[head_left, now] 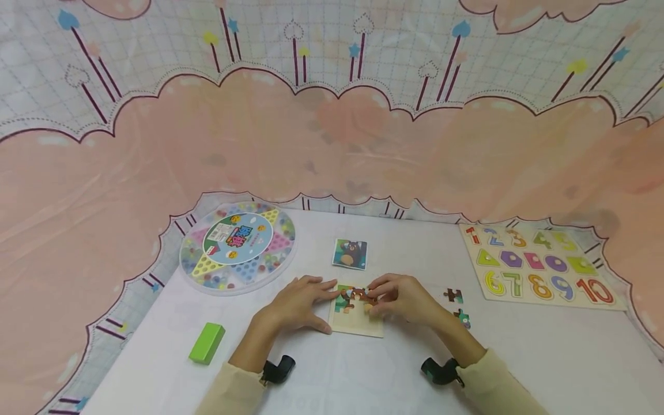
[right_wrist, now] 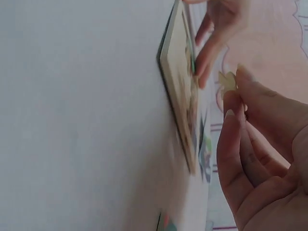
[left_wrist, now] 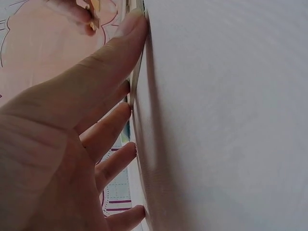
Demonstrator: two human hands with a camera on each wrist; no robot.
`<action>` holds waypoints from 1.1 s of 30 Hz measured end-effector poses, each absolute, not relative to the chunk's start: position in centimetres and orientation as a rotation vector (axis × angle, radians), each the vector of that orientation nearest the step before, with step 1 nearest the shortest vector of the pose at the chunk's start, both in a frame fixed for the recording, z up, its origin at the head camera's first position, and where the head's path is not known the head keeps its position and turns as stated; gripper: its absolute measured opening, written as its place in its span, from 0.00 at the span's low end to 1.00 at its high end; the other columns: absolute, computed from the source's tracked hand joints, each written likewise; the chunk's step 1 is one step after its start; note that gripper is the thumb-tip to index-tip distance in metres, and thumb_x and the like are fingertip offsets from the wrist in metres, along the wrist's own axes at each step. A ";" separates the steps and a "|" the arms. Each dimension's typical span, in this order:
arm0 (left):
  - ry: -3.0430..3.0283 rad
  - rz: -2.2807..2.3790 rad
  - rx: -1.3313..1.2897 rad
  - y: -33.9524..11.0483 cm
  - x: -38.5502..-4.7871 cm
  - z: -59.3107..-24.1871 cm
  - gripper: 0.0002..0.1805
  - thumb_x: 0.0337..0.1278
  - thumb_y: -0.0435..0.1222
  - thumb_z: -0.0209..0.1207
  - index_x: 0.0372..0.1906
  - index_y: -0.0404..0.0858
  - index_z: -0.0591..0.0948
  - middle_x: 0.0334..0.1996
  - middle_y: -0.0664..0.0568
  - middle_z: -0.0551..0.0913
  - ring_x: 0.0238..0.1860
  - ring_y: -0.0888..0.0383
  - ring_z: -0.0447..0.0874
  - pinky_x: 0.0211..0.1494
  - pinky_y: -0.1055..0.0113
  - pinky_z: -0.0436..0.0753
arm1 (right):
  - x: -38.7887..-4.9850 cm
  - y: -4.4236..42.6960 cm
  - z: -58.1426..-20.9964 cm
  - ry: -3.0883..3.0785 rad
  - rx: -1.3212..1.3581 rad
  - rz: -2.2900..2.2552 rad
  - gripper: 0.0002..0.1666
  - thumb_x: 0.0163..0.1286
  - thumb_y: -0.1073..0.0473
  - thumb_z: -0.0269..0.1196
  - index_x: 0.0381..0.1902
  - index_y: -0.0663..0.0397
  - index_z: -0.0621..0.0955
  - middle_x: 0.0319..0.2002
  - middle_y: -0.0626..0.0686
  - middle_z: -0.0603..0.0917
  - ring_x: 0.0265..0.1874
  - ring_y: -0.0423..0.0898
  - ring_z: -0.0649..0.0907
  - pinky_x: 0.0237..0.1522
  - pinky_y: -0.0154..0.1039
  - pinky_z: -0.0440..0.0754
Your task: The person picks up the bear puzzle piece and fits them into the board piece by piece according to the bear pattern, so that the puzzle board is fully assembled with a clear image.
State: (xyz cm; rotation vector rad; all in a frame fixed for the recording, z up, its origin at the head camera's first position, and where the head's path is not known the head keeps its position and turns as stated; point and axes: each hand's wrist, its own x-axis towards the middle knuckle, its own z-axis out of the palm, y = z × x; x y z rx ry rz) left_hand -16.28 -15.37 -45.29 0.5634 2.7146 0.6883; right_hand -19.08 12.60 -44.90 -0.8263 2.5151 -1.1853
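White tabletop (head_left: 358,374) stretches forward from two cream sleeves (head_left: 233,389). Off to the left lies a green rectangular block (head_left: 207,343). Just ahead, the left hand (head_left: 298,305) rests along the left edge of a wooden jigsaw board (head_left: 358,324), thumb and fingers spread apart. Above the board's right side, the right hand (head_left: 403,300) pinches a small puzzle piece (right_wrist: 227,82) — thumb and fingertips together on it. Part of a brown bear picture (head_left: 358,292) lies assembled in the board's far half. Two loose jigsaw pieces (head_left: 453,295) lie to the right. Beyond lie a bear picture card (head_left: 353,255), a round Chinese checkers set (head_left: 238,238) at left and a number-and-shape puzzle board (head_left: 529,246) at right — then a peach, cloud-patterned curtain (head_left: 332,144).
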 end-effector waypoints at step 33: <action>2.714 0.698 0.569 -15.4 -16.1 -45.2 0.42 0.41 0.52 0.78 0.68 0.54 0.78 0.77 0.61 0.69 0.80 0.46 0.60 0.83 0.32 0.49 | -18.4 8.9 -46.5 2.650 -0.814 -1.145 0.15 0.53 0.58 0.79 0.40 0.54 0.91 0.41 0.52 0.91 0.25 0.32 0.78 0.26 0.26 0.80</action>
